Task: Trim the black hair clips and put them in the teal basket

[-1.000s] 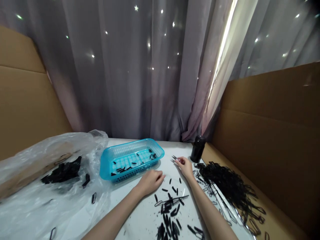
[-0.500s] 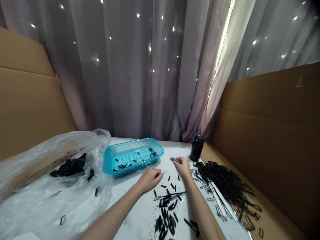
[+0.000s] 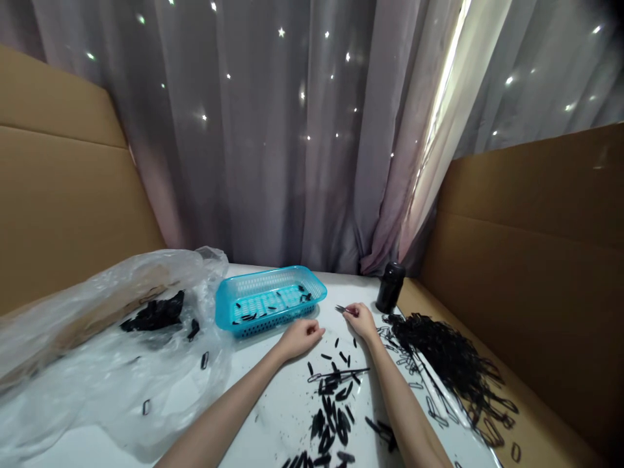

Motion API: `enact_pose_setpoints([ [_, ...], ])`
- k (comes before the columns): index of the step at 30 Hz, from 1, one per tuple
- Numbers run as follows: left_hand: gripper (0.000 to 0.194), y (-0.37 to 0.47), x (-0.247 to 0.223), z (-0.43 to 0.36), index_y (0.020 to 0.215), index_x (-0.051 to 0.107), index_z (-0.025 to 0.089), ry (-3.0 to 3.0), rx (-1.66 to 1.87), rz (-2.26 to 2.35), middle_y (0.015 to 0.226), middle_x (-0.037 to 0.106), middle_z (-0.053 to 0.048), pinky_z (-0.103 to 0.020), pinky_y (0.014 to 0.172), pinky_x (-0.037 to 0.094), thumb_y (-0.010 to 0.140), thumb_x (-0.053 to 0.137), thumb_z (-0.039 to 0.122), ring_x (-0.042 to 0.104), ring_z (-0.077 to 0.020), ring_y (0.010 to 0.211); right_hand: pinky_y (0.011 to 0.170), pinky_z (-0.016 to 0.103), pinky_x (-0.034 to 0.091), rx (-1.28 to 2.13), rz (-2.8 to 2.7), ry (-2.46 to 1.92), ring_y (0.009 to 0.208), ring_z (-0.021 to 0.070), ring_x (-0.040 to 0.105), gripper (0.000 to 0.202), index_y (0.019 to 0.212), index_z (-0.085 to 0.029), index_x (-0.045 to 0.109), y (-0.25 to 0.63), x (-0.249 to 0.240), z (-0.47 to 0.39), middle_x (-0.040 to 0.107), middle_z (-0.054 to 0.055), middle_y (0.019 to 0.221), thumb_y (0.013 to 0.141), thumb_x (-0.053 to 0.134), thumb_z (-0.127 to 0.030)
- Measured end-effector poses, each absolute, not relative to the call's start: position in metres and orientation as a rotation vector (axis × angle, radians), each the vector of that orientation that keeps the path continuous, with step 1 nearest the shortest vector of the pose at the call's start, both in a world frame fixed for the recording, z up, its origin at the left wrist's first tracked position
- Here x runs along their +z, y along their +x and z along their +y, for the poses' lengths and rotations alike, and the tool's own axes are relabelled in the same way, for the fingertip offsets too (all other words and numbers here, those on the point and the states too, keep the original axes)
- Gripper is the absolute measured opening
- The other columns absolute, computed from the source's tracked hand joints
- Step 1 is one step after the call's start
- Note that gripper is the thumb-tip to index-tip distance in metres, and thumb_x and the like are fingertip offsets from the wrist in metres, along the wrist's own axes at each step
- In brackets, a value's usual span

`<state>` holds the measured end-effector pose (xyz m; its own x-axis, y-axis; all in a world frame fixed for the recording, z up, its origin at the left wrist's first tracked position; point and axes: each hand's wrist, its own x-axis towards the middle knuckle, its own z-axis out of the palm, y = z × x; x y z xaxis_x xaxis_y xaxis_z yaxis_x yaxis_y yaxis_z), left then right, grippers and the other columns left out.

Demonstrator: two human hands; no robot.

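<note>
Small scissors with a dark red handle [image 3: 350,312] are gripped by my right hand [image 3: 361,320], the blades pointing left above the white table. My left hand [image 3: 299,338] is closed in front of the blue basket [image 3: 225,305]; whatever its fingers hold is too small to make out. Several small black pieces lie in the basket. Between my forearms, many black pieces [image 3: 329,416] are scattered on the table, with a long thin black item [image 3: 341,374] across them. To the right of my right arm lies a big pile of black loops [image 3: 433,344].
A black bottle [image 3: 390,288] stands at the back right. Crumpled clear plastic [image 3: 97,364] covers the left side, with a black bundle [image 3: 158,312] in it. Cardboard walls [image 3: 536,214] rise on both sides, and grey curtains [image 3: 263,162] hang behind.
The view has turned slightly left, so most things appear farther right. My left hand's fingers show a little more of their curl; my right hand still has the scissors.
</note>
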<state>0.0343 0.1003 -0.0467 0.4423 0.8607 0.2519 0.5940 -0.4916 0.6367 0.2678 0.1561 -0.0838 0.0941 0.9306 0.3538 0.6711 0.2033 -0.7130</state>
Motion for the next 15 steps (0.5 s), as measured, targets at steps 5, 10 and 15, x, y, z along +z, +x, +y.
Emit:
enact_pose_setpoints([
  [5, 0.025, 0.031, -0.050, 0.108, 0.097, 0.065, 0.012, 2.054, 0.818, 1.205, 0.090, 0.067, -0.003, -0.033, 0.070, 0.056, 0.097, 0.058, 0.036, 0.066, -0.0165, 0.076, 0.086, 0.042, 0.056, 0.424, -1.656, -1.534, 0.102, 0.0216, 0.064, 0.030, 0.120, -0.016, 0.060, 0.265, -0.077, 0.151, 0.062, 0.008, 0.121, 0.095, 0.062, -0.033],
  [10, 0.025, 0.033, -0.051, 0.110, 0.109, 0.063, 0.013, 1.918, 0.867, 1.229, 0.102, 0.067, -0.006, -0.035, 0.074, 0.058, 0.097, 0.059, 0.033, 0.067, -0.0184, 0.084, 0.084, 0.041, 0.056, 0.452, -1.629, -1.505, 0.100, 0.0214, 0.065, 0.031, 0.120, -0.016, 0.060, 0.261, -0.057, 0.136, 0.063, 0.008, 0.120, 0.095, 0.062, -0.034],
  [15, 0.027, 0.037, -0.052, 0.109, 0.114, 0.062, 0.013, 1.860, 0.921, 1.270, 0.110, 0.066, -0.007, -0.039, 0.079, 0.058, 0.096, 0.060, 0.032, 0.067, -0.0211, 0.092, 0.088, 0.044, 0.055, 0.428, -1.657, -1.378, 0.105, 0.0227, 0.063, 0.033, 0.123, -0.017, 0.058, 0.236, -0.016, 0.106, 0.061, 0.009, 0.124, 0.096, 0.061, -0.034],
])
